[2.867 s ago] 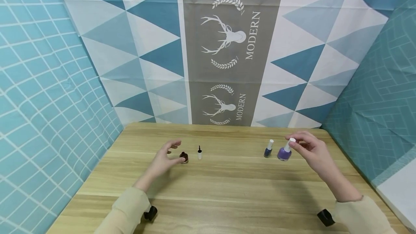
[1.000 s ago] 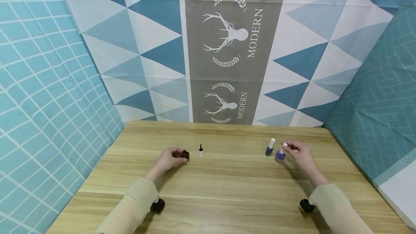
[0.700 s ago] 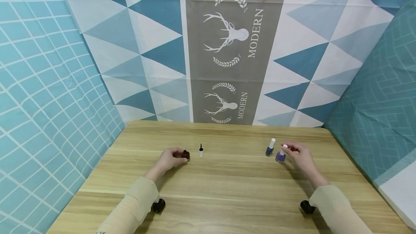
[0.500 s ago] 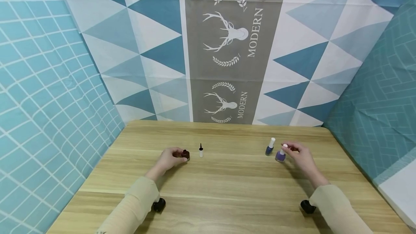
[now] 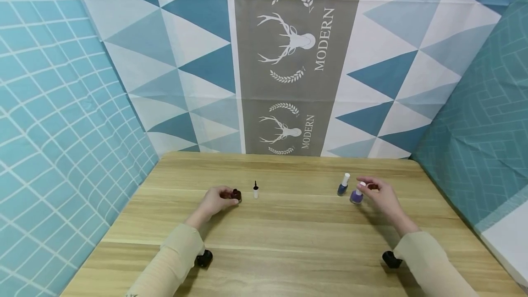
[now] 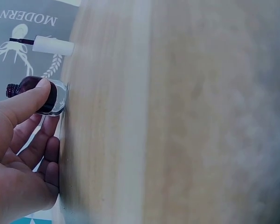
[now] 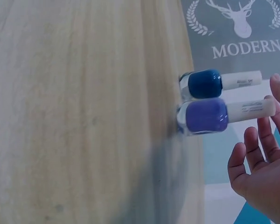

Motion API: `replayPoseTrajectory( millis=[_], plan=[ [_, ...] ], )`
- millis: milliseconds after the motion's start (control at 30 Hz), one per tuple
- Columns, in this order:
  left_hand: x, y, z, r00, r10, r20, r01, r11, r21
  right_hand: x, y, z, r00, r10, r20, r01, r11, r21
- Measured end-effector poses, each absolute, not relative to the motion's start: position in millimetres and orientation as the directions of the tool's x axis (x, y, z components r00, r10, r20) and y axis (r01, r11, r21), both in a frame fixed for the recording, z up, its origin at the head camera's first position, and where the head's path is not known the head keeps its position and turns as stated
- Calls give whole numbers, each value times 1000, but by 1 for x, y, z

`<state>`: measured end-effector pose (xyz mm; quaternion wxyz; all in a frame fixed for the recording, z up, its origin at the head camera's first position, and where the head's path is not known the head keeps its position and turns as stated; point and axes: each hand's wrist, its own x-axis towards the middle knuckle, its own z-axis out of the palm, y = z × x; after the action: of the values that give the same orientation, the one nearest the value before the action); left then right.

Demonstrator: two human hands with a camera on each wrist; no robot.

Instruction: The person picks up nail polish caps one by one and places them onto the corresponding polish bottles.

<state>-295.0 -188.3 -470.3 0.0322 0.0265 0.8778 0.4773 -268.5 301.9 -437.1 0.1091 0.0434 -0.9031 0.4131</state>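
Note:
My left hand (image 5: 216, 200) pinches an uncapped dark red nail polish bottle (image 6: 49, 98) between thumb and fingers, low at the tabletop. Just right of it, the white brush cap (image 5: 255, 192) stands upside down, its dark brush (image 6: 21, 41) pointing up. On the right, a purple nail polish bottle (image 7: 206, 116) stands upright with its white cap on. My right hand (image 5: 381, 194) is at that cap; in the right wrist view the thumb is off it and a fingertip lies close against its end. Left of the purple bottle stands a blue nail polish bottle (image 7: 204, 84), also capped.
A wooden table (image 5: 280, 233) bears all the bottles. Behind it hangs a patterned cloth (image 5: 288, 58) with deer prints. Tile-patterned cloths close off the left and right sides. A black wrist device (image 5: 204, 258) sits under each sleeve.
The right hand has lowered the purple bottle onto the table beside the blue one, and its fingers have loosened at the cap. The left fingers have closed on the dark red bottle.

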Motion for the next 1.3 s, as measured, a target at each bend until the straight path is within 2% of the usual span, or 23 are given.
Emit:
replayPoseTrajectory(
  millis=[300, 633, 900, 1300],
  plan=[
    [-294, -185, -469, -996, 77, -54, -6, 524, 852, -263, 295, -421, -968, 69, 241, -140, 646, -750],
    [-292, -185, -470, -997, 69, -43, 0, 527, 850, -254, 274, -401, -967, 73, 244, -145, 630, -763],
    [-293, -185, -469, -997, 73, -39, 6, 533, 846, -249, 252, -389, -975, 32, 221, -172, 524, -834],
    [-292, -186, -467, -997, 63, -33, 6, 535, 845, -253, 215, -381, -967, -9, 254, -227, 477, -849]
  ],
)
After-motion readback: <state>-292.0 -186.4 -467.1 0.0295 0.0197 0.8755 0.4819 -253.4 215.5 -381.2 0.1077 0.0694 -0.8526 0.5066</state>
